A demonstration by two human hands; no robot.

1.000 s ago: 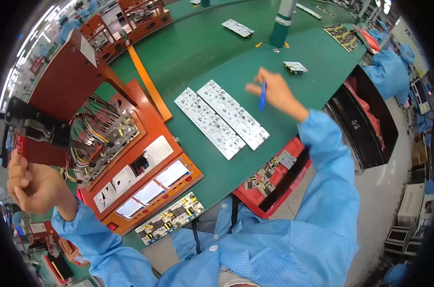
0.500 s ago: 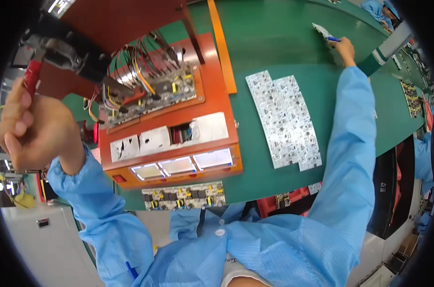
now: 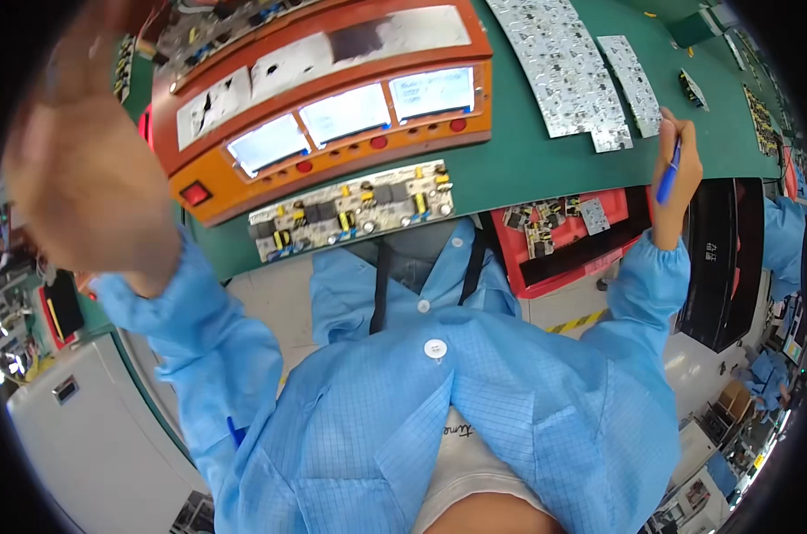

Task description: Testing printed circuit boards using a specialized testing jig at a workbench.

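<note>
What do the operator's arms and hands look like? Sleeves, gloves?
Left sleeve and right sleeve: light blue, loose, fine grid in the fabric, gathered cuffs. A blue pen shows at the left one. Right hand: no glove. Left hand: looks ungloved too, but too blurred for detail.

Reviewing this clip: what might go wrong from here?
The component-covered board lies along the front edge of the green bench, so a bump might knock it off. The right hand holds a blue pen close to the slim white board, so the pen might catch or mark it.
</note>
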